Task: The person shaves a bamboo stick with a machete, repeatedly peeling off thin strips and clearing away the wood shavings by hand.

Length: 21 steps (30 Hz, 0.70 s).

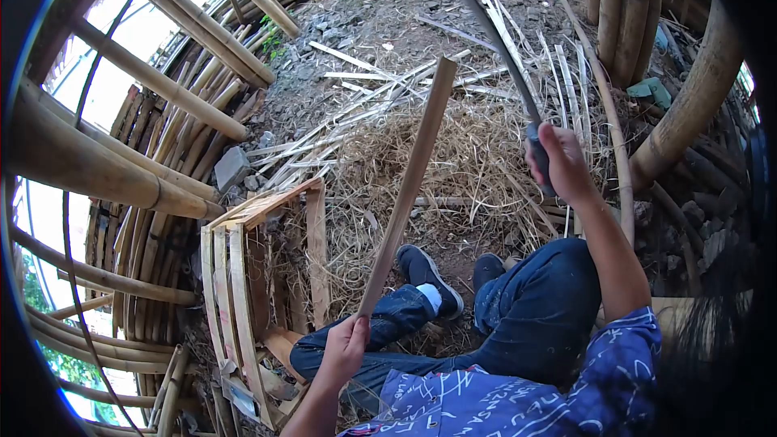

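Note:
My left hand (346, 346) is closed around the lower end of a flat bamboo strip (411, 182), which slants up and away to the right. In my right hand (564, 163) is the dark handle of a long machete (494, 32); its blade points up and passes out of the top of the view. Blade and strip are apart, with the machete to the right of the strip. Below them are my bent legs in jeans (530, 307) and dark shoes (429, 275).
A slatted wooden crate (235, 275) lies by my left leg. Curly shavings (453, 154) and pale split strips (380, 93) cover the ground ahead. Thick bamboo poles (121, 166) stand on the left, with another pole (696, 89) at right. A grey block (232, 168) sits near the crate.

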{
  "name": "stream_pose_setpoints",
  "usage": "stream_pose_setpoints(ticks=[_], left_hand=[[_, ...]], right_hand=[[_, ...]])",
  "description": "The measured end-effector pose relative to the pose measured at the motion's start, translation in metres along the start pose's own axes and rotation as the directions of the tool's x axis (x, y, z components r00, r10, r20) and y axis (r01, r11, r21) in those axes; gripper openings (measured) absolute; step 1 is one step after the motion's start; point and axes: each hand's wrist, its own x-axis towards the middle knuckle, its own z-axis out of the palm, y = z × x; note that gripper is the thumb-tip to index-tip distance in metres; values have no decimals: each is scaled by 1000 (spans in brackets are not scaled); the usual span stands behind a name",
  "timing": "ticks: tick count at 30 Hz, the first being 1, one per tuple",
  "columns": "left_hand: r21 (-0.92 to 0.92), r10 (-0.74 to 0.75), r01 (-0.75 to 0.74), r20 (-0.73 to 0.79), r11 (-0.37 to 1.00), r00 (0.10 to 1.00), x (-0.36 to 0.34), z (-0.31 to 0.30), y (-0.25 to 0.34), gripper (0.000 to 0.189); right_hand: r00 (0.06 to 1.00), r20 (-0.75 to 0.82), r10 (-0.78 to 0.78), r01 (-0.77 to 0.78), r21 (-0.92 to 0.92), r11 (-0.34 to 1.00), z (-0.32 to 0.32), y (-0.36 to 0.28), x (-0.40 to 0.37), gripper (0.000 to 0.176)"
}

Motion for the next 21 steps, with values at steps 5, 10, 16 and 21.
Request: stream_pose_setpoints(ticks=[5, 10, 16, 21], left_hand=[[-71, -9, 10, 6, 997, 1000, 4, -1, -7, 36], [-173, -49, 51, 16, 984, 999, 9, 3, 0, 36], [-119, -28, 23, -45, 993, 999, 15, 5, 0, 30], [-101, 32, -40, -87, 994, 996, 28, 7, 38, 23]], right_hand=[[912, 255, 321, -394, 323, 861, 11, 7, -1, 70], [831, 350, 432, -542, 336, 770, 7, 0, 1, 71], [691, 463, 555, -704, 259, 661, 3, -11, 0, 60], [569, 522, 635, -751, 16, 660, 20, -21, -2, 53]])
